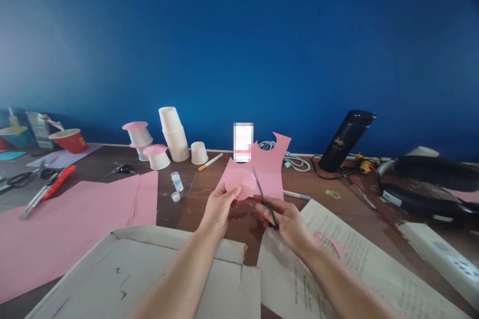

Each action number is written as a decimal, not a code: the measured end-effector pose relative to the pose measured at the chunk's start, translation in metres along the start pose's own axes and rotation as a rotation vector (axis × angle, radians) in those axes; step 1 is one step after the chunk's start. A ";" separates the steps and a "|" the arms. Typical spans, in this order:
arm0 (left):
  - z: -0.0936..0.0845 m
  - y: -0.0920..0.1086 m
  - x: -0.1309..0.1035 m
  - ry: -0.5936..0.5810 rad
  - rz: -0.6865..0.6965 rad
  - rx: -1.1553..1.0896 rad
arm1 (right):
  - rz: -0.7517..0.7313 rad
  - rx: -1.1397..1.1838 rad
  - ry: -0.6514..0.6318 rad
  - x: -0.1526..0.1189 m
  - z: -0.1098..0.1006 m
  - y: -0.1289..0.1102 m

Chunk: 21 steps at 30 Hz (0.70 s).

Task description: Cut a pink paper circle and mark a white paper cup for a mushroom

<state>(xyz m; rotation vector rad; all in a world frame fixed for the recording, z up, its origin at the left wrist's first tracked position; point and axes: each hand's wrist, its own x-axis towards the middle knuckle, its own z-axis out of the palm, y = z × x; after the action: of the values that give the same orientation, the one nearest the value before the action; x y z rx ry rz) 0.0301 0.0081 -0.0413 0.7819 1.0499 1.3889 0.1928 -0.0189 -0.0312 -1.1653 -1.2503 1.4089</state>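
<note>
My left hand [223, 203] pinches the lower left edge of a round pink paper disc [245, 182] between thumb and fingers. Black-handled scissors [269, 208] are in my right hand [279, 217], their blades pointing up and to the left beside the disc's right edge. Behind the disc, a larger pink sheet [272, 172] with curved cut-outs along its top lies on the brown table. A curved pink paper scrap [337, 246] rests on the printed sheet under my right forearm.
White paper cups [174, 134], some with pink discs, stand at the back left. Pink sheets [78, 209] and red-handled cutters [52, 187] lie left. A white cardboard box [149, 279] is in front. At right are a black bottle [346, 140] and a power strip [441, 254].
</note>
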 end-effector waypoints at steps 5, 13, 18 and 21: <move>0.001 0.002 -0.002 0.004 -0.018 -0.001 | -0.013 -0.026 0.004 -0.001 0.001 -0.003; 0.003 0.004 -0.003 0.014 -0.030 -0.031 | -0.016 -0.061 0.025 -0.003 0.003 -0.008; 0.002 0.004 -0.003 0.014 -0.027 -0.008 | -0.024 -0.076 0.019 -0.003 0.003 -0.009; 0.002 0.004 -0.003 0.014 -0.038 -0.006 | -0.023 -0.080 0.014 -0.004 0.002 -0.008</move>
<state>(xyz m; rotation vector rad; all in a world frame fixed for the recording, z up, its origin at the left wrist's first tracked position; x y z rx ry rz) 0.0304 0.0061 -0.0368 0.7453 1.0663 1.3669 0.1918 -0.0224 -0.0225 -1.2096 -1.3163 1.3422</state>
